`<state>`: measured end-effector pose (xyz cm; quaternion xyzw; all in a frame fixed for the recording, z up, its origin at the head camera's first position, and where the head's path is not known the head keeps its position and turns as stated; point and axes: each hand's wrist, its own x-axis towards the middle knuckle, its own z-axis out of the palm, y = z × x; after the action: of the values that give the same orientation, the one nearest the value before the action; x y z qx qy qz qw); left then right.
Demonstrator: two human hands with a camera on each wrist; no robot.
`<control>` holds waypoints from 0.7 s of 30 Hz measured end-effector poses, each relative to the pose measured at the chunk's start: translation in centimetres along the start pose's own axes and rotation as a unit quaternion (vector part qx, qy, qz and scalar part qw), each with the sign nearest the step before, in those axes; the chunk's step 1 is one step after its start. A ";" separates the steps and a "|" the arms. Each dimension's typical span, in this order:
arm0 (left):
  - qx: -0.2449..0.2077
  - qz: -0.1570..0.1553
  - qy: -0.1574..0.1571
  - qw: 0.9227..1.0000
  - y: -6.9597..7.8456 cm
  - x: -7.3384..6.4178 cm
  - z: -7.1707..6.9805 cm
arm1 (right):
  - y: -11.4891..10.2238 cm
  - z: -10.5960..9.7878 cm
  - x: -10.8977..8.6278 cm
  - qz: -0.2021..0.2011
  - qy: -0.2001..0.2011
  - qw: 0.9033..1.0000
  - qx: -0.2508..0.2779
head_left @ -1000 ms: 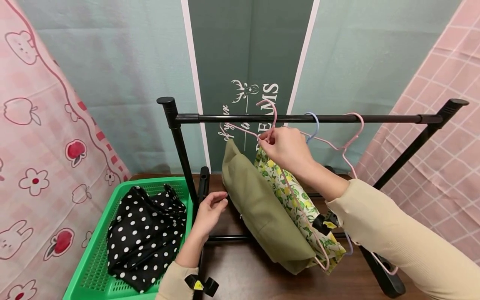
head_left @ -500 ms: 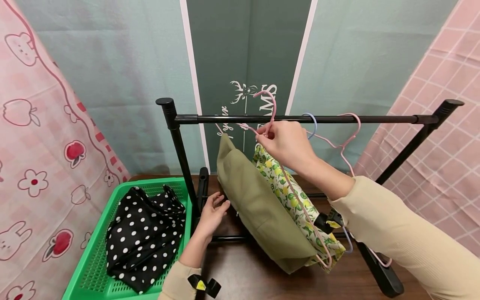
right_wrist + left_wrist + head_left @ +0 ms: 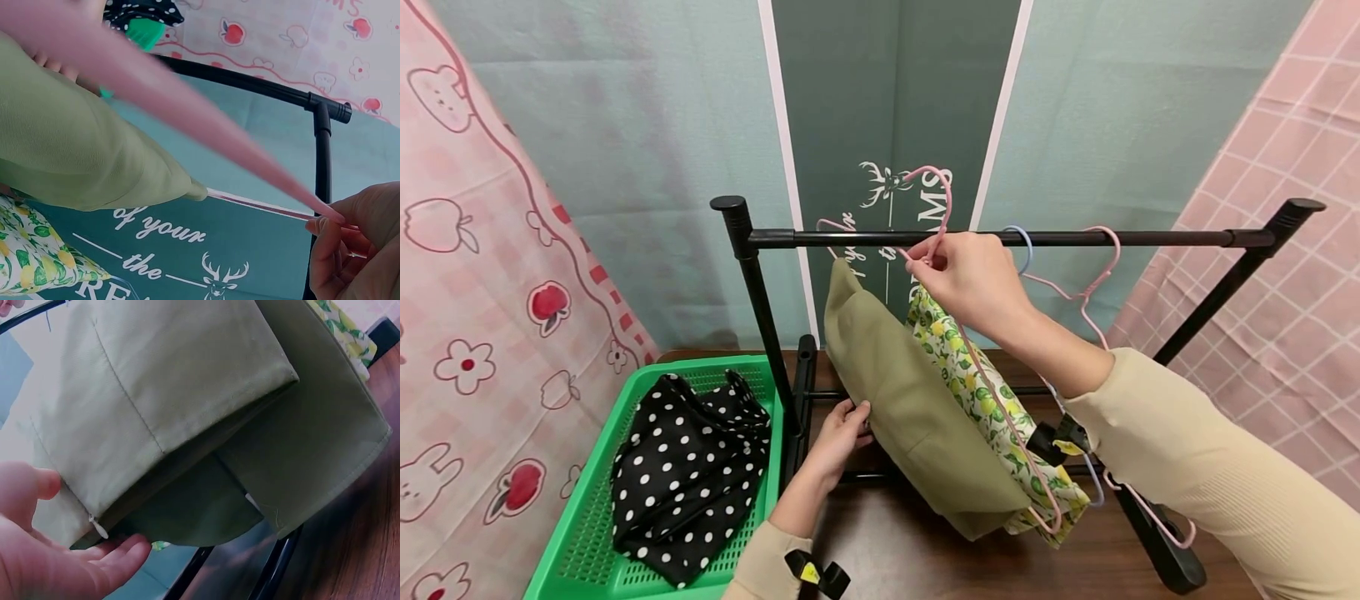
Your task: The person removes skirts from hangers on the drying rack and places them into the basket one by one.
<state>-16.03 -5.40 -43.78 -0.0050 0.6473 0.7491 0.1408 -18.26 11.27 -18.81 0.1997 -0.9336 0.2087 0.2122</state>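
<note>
In the head view my right hand pinches a pink clothes hanger at the base of its hook. The hook rises above the black rail. An olive green garment hangs on this hanger, its near end tilted down. My left hand is at the garment's left edge. In the left wrist view the thumb lies against the fabric near a small white zip pull, with the fingers extended under the hem. Beside the olive garment hangs a lemon-print garment, partly hidden.
A blue hanger hook and another pink hanger sit on the rail further right. At left stands a green basket holding a black polka-dot cloth. Curtains surround the rack.
My right hand has shifted slightly left and up, bringing the pink hanger and olive garment along. My left hand has moved in from the left to the garment's edge.
</note>
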 end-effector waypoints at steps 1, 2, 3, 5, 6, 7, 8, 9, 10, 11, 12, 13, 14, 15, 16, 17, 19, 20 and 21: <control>-0.005 -0.001 -0.007 1.000 0.0 0.0 0.1 | 0.0 0.0 0.0 -0.001 0.000 1.000 0.001; -0.009 -0.003 -0.012 1.000 0.0 0.1 0.1 | 0.0 0.1 0.0 -0.001 0.002 1.000 0.001; -0.013 -0.004 -0.016 1.000 0.0 0.1 0.1 | 0.0 0.1 0.0 -0.001 0.002 1.000 0.001; -0.021 -0.003 -0.018 1.000 0.0 0.1 0.1 | 0.0 0.1 0.0 -0.002 0.004 1.000 0.000; -0.022 -0.003 -0.015 1.000 0.1 0.1 0.1 | 0.1 0.2 0.0 -0.003 0.006 1.000 -0.001; -0.019 0.000 -0.011 1.000 0.1 0.0 0.1 | 0.1 0.2 0.0 -0.002 0.007 1.000 0.000; -0.013 0.002 -0.004 1.000 0.1 0.0 0.0 | 0.2 0.2 0.0 -0.001 0.007 1.000 -0.002; -0.007 0.003 0.003 1.000 0.1 -0.1 0.0 | 0.3 0.2 -0.1 0.001 0.007 1.000 -0.002; 0.000 0.005 0.009 1.000 0.1 -0.2 0.0 | 0.4 0.3 -0.2 0.003 0.005 1.000 -0.001; 0.006 0.008 0.016 1.000 0.1 -0.3 -0.1 | 0.5 0.4 -0.3 0.005 0.004 1.000 -0.001; 0.013 0.011 0.022 1.000 0.1 -0.4 -0.1 | 0.6 0.5 -0.3 0.005 0.003 1.000 0.000; 0.016 0.013 0.028 0.999 0.1 -0.5 -0.2 | 0.7 0.5 -0.4 0.006 0.002 1.000 0.001; 0.017 0.014 0.034 0.999 0.1 -0.5 -0.2 | 0.8 0.6 -0.4 0.007 0.002 1.000 0.002; 0.018 0.016 0.039 0.999 0.1 -0.6 -0.3 | 0.9 0.7 -0.5 0.007 0.002 1.000 0.003; 0.018 0.019 0.043 0.999 0.2 -0.6 -0.4 | 1.0 0.8 -0.5 0.007 0.004 1.000 0.003; 0.016 0.020 0.047 0.999 0.3 -0.7 -0.4 | 1.0 0.8 -0.4 0.006 0.007 1.000 0.002; 0.015 0.023 0.054 0.998 0.6 -0.8 -0.6 | 1.2 0.9 -0.4 0.007 0.010 1.000 0.002; 0.015 0.026 0.056 0.998 0.8 -0.9 -0.7 | 1.3 0.9 -0.4 0.008 0.011 1.000 0.002; 0.014 0.028 0.059 0.998 0.9 -1.0 -0.8 | 1.3 0.9 -0.4 0.009 0.012 1.000 0.002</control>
<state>-15.40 -6.50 -42.82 -0.0293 0.6648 0.7420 0.0816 -18.86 12.04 -20.15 0.1891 -0.9323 0.2149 0.2210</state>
